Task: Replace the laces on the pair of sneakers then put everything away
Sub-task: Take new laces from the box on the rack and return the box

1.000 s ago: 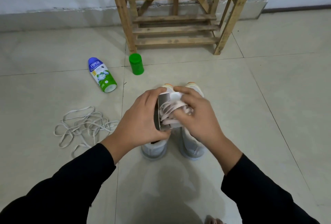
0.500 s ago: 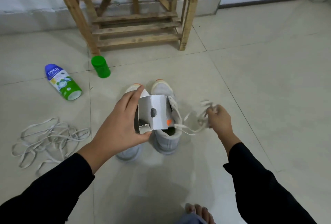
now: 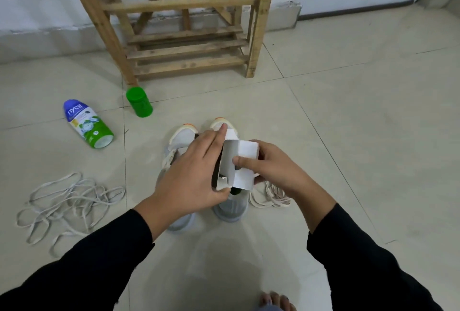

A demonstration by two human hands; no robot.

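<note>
Your left fingers [image 3: 211,144] and right fingers [image 3: 246,161] both clamp the box [image 3: 249,147], mid-frame over the sneakers [image 3: 181,137]. New laces [image 3: 271,197] lie just right of them, old laces [image 3: 67,201] lower left. Step looks like unpacking. Next: drop the box, start threading.

Both hands grip card box [image 3: 237,161] (over sneakers [image 3: 199,174]).
</note>
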